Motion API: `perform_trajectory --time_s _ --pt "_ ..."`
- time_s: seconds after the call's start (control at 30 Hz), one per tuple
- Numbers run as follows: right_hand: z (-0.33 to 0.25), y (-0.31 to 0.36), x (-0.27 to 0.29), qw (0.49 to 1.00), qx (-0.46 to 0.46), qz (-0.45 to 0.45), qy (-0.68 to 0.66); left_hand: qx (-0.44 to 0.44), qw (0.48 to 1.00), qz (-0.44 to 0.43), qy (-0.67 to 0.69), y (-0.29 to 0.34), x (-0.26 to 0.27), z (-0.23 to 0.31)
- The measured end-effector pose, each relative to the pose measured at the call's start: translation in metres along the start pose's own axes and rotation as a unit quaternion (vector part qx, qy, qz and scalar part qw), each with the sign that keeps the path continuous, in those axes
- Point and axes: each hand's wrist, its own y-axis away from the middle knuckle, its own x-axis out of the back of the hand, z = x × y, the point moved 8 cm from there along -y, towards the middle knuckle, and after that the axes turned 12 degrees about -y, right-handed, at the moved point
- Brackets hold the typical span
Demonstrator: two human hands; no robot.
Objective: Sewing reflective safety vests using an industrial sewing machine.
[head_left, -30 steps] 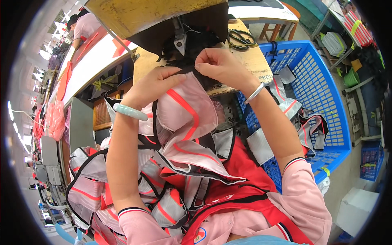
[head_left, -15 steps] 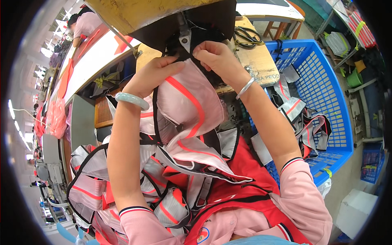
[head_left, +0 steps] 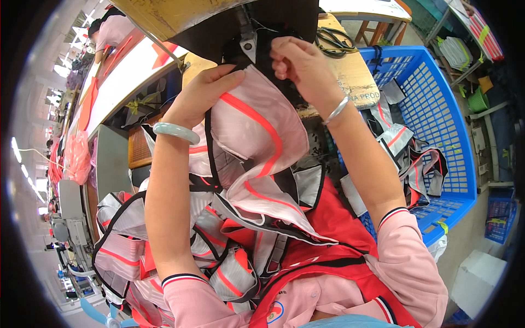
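Note:
My left hand (head_left: 200, 97) pinches the upper edge of a pale grey fabric piece (head_left: 254, 123) with a bright orange-pink stripe and black binding. This edge lies just below the metal foot (head_left: 248, 47) of a sewing machine (head_left: 188, 22). To the right of the foot, my right hand (head_left: 307, 71) is raised, its fingers curled together; whatever is in them, if anything, is hidden. The fabric hangs down toward my lap onto a heap of similar striped, black-edged pieces (head_left: 117, 251). A red apron (head_left: 333, 229) covers my front.
A blue plastic basket (head_left: 465, 158) at right holds more striped pieces. Coiled black cable (head_left: 333, 41) lies on the worn wooden machine table (head_left: 361, 82). Far left, a person (head_left: 115, 33) bends over a long white table (head_left: 128, 71) with red fabric. A white box (head_left: 478, 281) stands at lower right.
My right hand has lifted away from the fabric's top edge, up and to the right. My left hand keeps its pinch and has shifted slightly upward with the fabric.

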Motion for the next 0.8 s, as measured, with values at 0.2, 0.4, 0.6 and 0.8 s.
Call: perform_trajectory --time_s 0.2,0.4,0.6,0.8 --pt "-0.048 0.066 -0.016 0.746 0.247 -0.007 0.619 -0.049 0.978 -0.156 -0.129 0.028 -0.026 0.023" --pt "0.004 0.108 -0.002 0.948 -0.041 -0.072 0.306 -0.127 0.975 -0.155 -0.101 0.064 -0.067 0.066" --pt "-0.047 0.129 0.062 0.995 0.047 0.076 0.033 -0.109 0.983 -0.080 -0.123 0.082 -0.071 0.012" --pt "-0.064 0.142 0.070 0.997 0.050 0.046 0.045 -0.137 0.989 -0.056 0.022 0.072 -0.124 0.003"
